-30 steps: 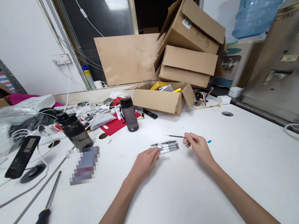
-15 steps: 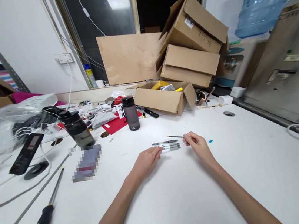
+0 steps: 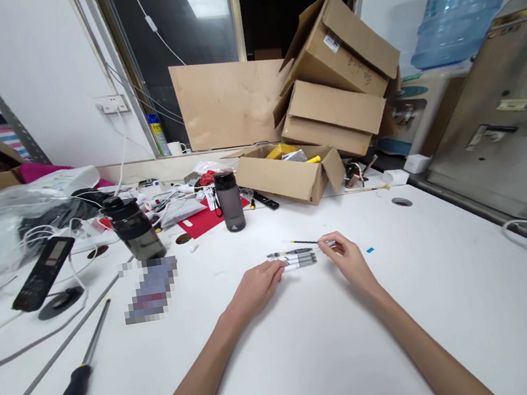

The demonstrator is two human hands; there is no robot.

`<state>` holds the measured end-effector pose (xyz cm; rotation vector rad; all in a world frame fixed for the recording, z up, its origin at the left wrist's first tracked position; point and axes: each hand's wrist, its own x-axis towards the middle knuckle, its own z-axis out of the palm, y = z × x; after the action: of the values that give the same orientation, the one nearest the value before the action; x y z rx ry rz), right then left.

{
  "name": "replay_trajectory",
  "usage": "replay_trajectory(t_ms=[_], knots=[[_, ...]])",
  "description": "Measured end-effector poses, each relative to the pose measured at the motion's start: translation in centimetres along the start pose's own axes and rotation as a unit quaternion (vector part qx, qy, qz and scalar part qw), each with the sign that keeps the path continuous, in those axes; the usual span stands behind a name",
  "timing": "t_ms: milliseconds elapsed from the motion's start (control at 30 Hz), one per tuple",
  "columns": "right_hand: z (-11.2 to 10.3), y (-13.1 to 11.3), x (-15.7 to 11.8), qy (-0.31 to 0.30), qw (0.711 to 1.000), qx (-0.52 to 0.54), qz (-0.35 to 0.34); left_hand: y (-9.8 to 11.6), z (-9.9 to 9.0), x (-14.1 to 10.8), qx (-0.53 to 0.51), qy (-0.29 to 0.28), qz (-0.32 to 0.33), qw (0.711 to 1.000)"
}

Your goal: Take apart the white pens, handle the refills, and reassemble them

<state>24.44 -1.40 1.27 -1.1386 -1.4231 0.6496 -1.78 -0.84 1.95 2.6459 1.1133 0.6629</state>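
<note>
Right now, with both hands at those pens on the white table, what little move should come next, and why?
Probably the right hand should lay its small pen piece down beside the thin refill. The left hand already rests on the near end of the row of pens, steadying them.

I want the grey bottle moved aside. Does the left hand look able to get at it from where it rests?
Probably yes. The left hand rests at the pens, and the grey bottle stands upright beyond it with bare white table between; nothing blocks the way.
</note>
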Motion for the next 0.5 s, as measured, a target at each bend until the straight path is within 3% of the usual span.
replay_trajectory(t_ms=[500], knots=[[-0.11, -0.05, 0.17, -0.012, 1.000, 0.012, 0.005, -0.45, 0.23, -0.06, -0.033, 0.013, -0.020, 0.999]])
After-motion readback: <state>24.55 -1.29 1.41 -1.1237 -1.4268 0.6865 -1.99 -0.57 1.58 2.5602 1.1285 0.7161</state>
